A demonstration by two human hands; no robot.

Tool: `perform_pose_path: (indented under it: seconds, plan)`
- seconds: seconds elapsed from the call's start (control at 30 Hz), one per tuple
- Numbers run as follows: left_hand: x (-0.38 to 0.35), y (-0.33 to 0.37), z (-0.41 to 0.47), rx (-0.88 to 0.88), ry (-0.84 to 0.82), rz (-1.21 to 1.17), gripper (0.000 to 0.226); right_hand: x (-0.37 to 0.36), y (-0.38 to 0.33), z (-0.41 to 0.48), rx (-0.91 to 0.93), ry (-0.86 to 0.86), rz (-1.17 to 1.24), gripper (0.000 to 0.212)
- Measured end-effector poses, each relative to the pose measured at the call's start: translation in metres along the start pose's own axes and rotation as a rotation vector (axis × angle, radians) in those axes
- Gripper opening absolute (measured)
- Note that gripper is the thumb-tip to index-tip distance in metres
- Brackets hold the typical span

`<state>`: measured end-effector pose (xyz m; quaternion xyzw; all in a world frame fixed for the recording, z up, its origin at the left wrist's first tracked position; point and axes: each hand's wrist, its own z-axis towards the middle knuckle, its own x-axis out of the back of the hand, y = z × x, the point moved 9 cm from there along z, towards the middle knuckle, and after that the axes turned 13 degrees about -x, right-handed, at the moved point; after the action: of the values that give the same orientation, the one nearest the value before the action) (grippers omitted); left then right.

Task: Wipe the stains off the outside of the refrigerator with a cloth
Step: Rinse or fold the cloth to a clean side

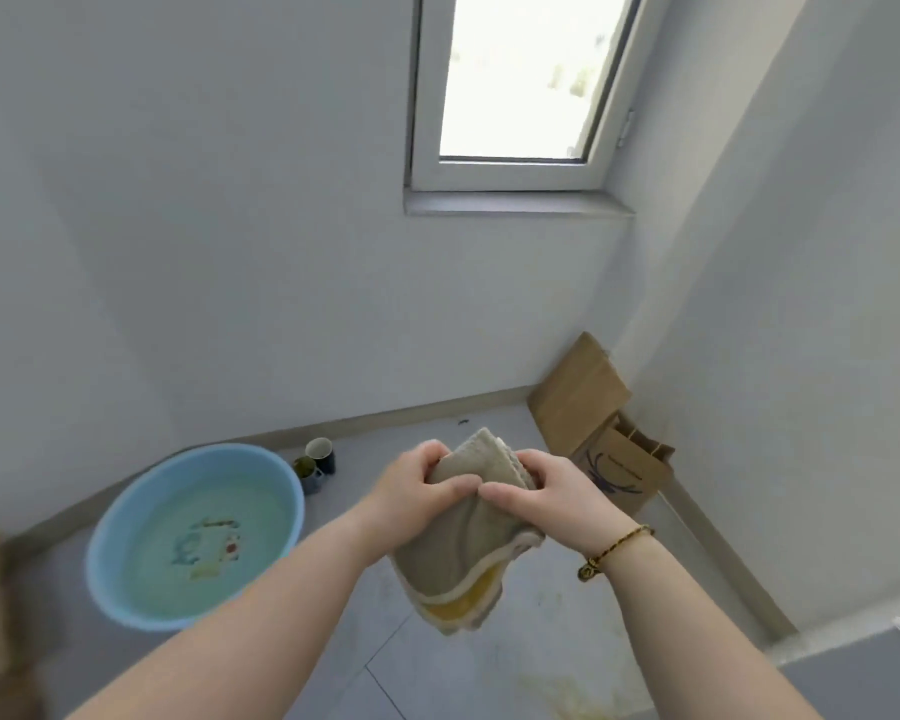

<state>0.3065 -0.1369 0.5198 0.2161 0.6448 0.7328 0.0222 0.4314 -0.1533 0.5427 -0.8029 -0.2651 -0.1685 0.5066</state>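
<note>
A beige cloth [463, 553] with a pale border and a yellow patch hangs folded in front of me above the floor. My left hand [411, 488] grips its upper left part, thumb across the front. My right hand [541, 491] grips the upper right part, and a beaded bracelet sits on that wrist. The two thumbs nearly meet over the cloth. A grey-white slab [863, 667] at the bottom right corner may be the refrigerator's top; I cannot tell for sure.
A blue basin [126, 517] with water stands on the grey tiled floor at the left. Two dark cups [319, 462] sit behind it by the wall. Brown cardboard and a paper bag [619, 472] lean in the right corner under a window [520, 90].
</note>
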Motion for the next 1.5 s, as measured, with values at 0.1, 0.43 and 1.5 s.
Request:
perform_pose_path:
  seconds: [0.1, 0.43, 1.5]
  plan:
    - [0.058, -0.025, 0.001, 0.066, 0.032, -0.056, 0.014, -0.041, -0.053, 0.029, 0.119, -0.015, -0.007, 0.018]
    - [0.171, -0.149, -0.016, 0.324, 0.285, -0.779, 0.021, -0.154, -0.116, 0.147, -0.071, -0.345, 0.527, 0.015]
    - [0.292, -0.747, -0.061, 0.941, 0.979, 0.088, 0.061, -0.651, 0.106, 0.533, -0.138, -0.282, -0.285, 0.038]
